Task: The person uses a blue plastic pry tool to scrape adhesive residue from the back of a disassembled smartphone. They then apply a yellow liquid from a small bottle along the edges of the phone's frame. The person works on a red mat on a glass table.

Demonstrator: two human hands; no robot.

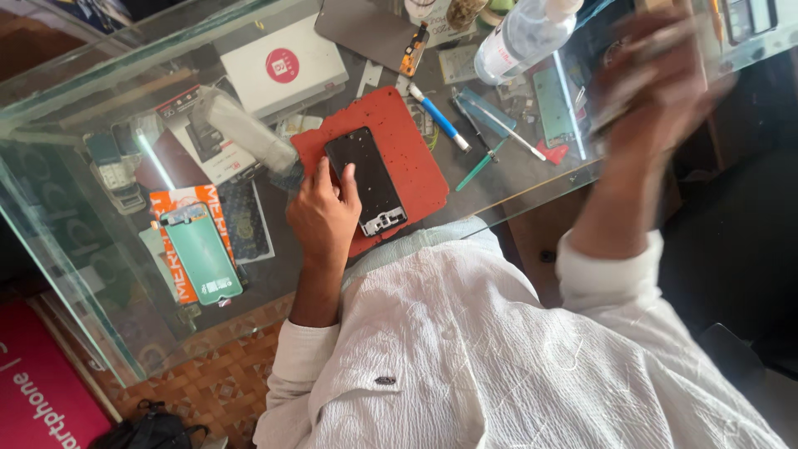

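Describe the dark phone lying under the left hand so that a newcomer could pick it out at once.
Start at the glass counter and find the red rubbery work mat near its middle. On that mat lies the black slab-shaped phone, with the left hand touching its near edge. It is the only dark rectangle on the mat, with a small metal bracket at its lower end.

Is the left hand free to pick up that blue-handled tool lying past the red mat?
Probably yes: the left hand only rests on the dark phone, and the blue-handled tool lies uncovered just beyond the red mat.
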